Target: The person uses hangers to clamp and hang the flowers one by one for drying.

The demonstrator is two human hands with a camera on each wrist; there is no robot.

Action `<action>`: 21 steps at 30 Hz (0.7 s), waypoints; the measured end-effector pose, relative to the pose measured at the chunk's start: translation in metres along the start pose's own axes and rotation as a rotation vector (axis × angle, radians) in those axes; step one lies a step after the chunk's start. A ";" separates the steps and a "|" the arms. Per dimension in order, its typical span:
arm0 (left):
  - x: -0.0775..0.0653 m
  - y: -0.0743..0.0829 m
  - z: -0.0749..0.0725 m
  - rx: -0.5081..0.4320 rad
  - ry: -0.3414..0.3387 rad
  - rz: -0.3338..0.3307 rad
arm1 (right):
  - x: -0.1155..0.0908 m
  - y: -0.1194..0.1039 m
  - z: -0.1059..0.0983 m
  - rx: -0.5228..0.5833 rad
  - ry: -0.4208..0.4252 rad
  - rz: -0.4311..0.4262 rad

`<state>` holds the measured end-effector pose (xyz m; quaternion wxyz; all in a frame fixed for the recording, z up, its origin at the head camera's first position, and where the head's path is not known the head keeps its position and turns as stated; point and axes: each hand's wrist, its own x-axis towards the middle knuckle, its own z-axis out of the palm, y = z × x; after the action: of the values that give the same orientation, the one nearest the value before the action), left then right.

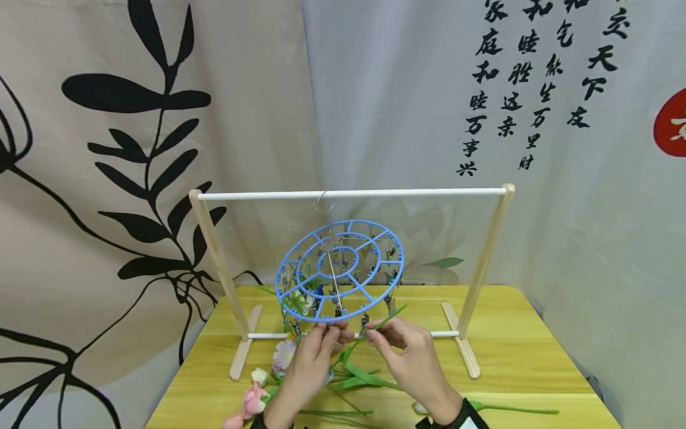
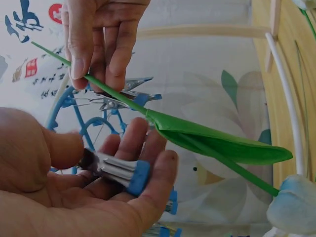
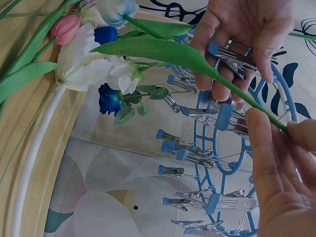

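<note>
Pale-blue tulip (image 2: 212,140) slants above the middle of the tabletop (image 1: 514,339), its green stem (image 2: 116,95) pinched in the right hand's (image 1: 415,351) grip, thumb against fingers. Just beside it, the left hand (image 1: 305,363) clamps thumb and fingers on a metal clip (image 2: 121,170) with blue tips. Above both tilts a round blue hanger (image 1: 351,277), hooked on the white rod (image 1: 429,193) of a wooden stand (image 1: 490,256). One pink flower (image 1: 254,400) lies toward the tabletop's left edge.

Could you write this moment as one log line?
Left hand: pinches metal clip | right hand: pinches green stem | blue hanger: tilted, hooked on white rod | pink flower: lies on table
</note>
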<state>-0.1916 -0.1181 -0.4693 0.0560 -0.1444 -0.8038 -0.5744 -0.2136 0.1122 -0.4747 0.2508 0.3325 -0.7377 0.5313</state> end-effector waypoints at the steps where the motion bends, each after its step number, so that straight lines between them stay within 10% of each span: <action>1: -0.001 0.000 0.000 0.007 -0.006 -0.005 | -0.001 0.000 0.000 -0.001 -0.002 0.001; 12: 0.001 0.000 -0.004 0.069 -0.034 0.032 | 0.000 -0.001 -0.002 0.007 -0.020 0.003; 21: 0.005 -0.005 0.004 -0.043 0.093 0.023 | 0.004 -0.002 0.001 0.029 -0.004 -0.016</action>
<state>-0.1970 -0.1155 -0.4736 0.0966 -0.1280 -0.7862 -0.5969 -0.2152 0.1095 -0.4708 0.2484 0.3431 -0.7278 0.5393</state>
